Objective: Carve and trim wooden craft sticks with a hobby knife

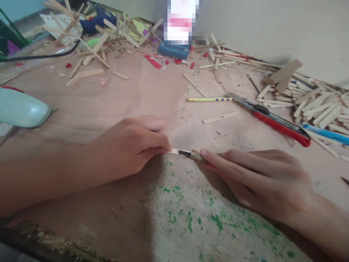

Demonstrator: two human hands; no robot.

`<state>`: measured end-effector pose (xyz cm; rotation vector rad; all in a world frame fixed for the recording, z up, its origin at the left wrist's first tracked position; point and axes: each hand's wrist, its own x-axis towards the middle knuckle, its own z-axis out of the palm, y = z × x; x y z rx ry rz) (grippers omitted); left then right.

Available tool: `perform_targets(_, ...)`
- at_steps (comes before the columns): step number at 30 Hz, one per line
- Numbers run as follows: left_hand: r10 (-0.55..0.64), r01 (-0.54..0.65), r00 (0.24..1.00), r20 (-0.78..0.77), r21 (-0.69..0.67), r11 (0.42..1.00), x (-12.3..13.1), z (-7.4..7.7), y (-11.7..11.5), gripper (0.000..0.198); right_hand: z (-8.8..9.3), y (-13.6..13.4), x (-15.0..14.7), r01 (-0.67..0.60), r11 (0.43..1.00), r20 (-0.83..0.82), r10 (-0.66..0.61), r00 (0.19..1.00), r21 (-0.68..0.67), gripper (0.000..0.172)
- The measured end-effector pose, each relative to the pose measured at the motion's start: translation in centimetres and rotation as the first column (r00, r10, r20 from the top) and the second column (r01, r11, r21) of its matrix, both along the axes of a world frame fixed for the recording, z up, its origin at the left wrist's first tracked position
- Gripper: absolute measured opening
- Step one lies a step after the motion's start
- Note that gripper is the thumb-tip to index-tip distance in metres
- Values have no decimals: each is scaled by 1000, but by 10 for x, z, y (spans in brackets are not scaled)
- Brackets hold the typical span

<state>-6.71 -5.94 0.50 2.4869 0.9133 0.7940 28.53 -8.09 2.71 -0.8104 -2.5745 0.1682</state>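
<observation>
Near the middle of the table, my left hand (136, 143) pinches a pale wooden craft stick (172, 151), most of which its fingers hide. From the other side my right hand (264, 178) grips a small craft knife (193, 155) by its handle. The knife's dark blade lies against the stick, just to the right of my left fingertips. Beyond my right hand rests a red utility knife (280, 127), its blade toward a yellow pencil (207, 99). A loose craft stick (220, 117) lies below that pencil.
A heap of craft sticks (324, 105) fills the right side, with a blue pen (325, 133) beside it. Joined stick pieces (92, 51) stand at the back left. A blue block (173, 50) holds a blurred upright screen. A pale green rounded object (24, 108) sits left.
</observation>
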Motion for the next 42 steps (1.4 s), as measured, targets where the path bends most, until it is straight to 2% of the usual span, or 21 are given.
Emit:
perform_targets(4,10,-11,1000,-12,-23,1000,0,3,-1,42,-4,-4,-1,3,999,23,-4,1000,46,32)
perform_targets(9,-6,6,1000,-6,-1,1000,-1,0,1,42,-4,-3,-6,-57,983,41,50,998,173,41)
perform_targets(11,-7,7,1000,9,3,1000,-1,-2,1,41,-4,-2,-8,-58,986,33,54,998,155,40)
perform_targets(15,13,-13,1000,-10,-22,1000,-1,-2,1,40,-5,-2,-9,1,1000,4,-2,1000,27,28)
perform_targets(18,13,-14,1000,-20,-40,999,-1,2,0,41,-6,-2,-10,-6,998,-4,6,1000,56,24)
perform_targets(22,-3,3,1000,0,-29,1000,-2,1,-1,40,-6,0,-9,-31,996,6,31,1000,86,28)
perform_targets(28,-4,5,999,47,-18,1000,-3,-8,1,39,-4,3,-7,-62,997,-10,62,998,44,25)
perform_targets(31,-13,14,999,52,-17,1000,-3,-7,1,38,-4,2,-9,-55,998,-25,56,998,37,23)
perform_targets(36,-20,21,999,37,-12,1000,-3,-4,2,40,-3,0,-10,-36,999,-13,36,999,9,29)
perform_targets(42,-13,13,999,30,-7,1000,-1,-5,2,40,-3,-1,-9,-30,997,4,29,1000,73,23)
